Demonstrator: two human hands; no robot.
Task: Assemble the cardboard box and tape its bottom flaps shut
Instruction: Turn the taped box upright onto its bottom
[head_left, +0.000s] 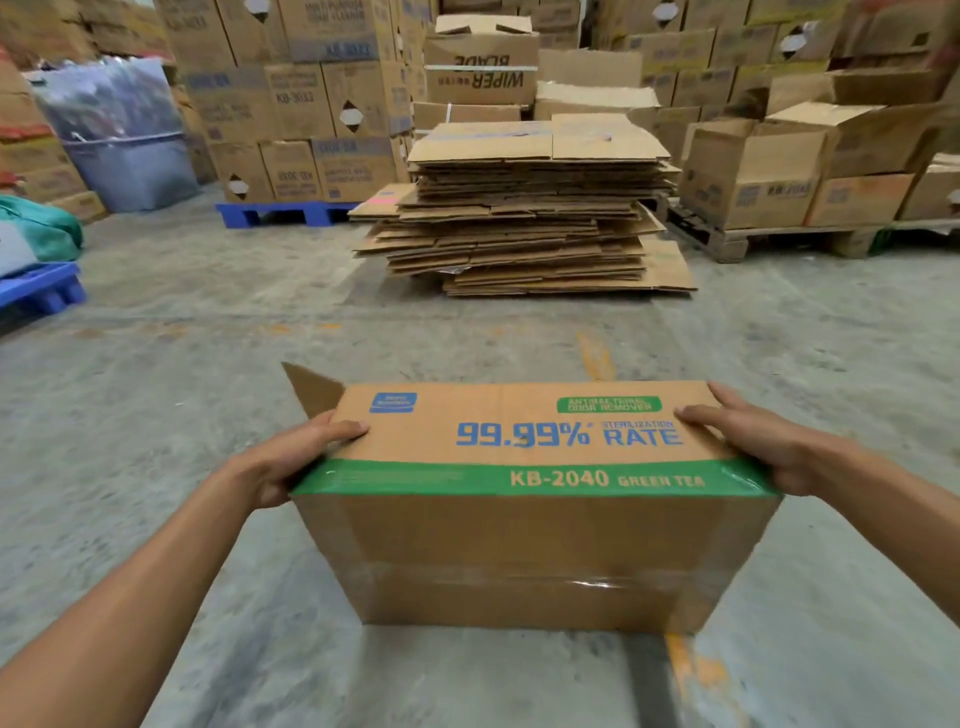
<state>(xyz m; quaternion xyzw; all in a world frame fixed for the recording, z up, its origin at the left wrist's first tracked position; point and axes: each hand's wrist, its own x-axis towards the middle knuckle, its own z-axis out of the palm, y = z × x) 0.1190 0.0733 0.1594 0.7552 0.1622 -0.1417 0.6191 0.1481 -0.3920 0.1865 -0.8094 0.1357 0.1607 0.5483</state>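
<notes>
I hold a brown cardboard box (524, 540) in front of me above the concrete floor. Its upper side carries blue "99.99% RATE" print and a green "KB-2040 GREEN TEA" band. The face turned toward me shows two closed flaps with clear tape along their seam. My left hand (298, 457) grips the box's left end, thumb on the printed side. My right hand (753, 441) grips the right end the same way. A loose flap (311, 389) sticks out at the far left corner.
A tall stack of flattened cartons (524, 218) lies on the floor straight ahead. Pallets of stacked boxes (291, 104) line the back and right (779, 176). A blue pallet (39, 291) sits at the left. Bare concrete floor (182, 332) lies between me and the stack.
</notes>
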